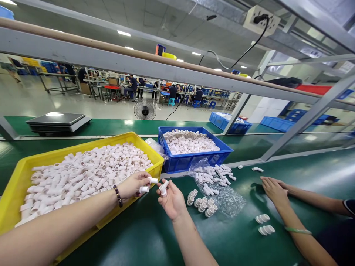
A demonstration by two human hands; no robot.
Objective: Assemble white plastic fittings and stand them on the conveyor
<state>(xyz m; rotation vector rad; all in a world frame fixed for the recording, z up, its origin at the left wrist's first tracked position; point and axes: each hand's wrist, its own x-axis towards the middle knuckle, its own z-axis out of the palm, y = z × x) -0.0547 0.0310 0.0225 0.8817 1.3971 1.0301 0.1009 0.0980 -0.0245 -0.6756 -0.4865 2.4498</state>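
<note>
My left hand [138, 183], with a beaded bracelet at the wrist, is closed on white plastic pipe fittings [144, 189] over the near right edge of the yellow bin [141, 145]. Just right of it, my right hand [172, 201] is palm up, its fingers curled round another white pipe fitting [163, 190]. The yellow bin is heaped with similar fittings. To the right of my right hand, several joined white fittings [202, 203] stand in short rows on the green bench [222, 244].
A blue bin [194, 162] of white pieces stands behind, with loose fittings on clear plastic wrap [227, 199] before it. At right rest a co-worker's hands [273, 190], near two more fitting groups [264, 224]. A scale [57, 122] sits at back left; metal frame bars cross above.
</note>
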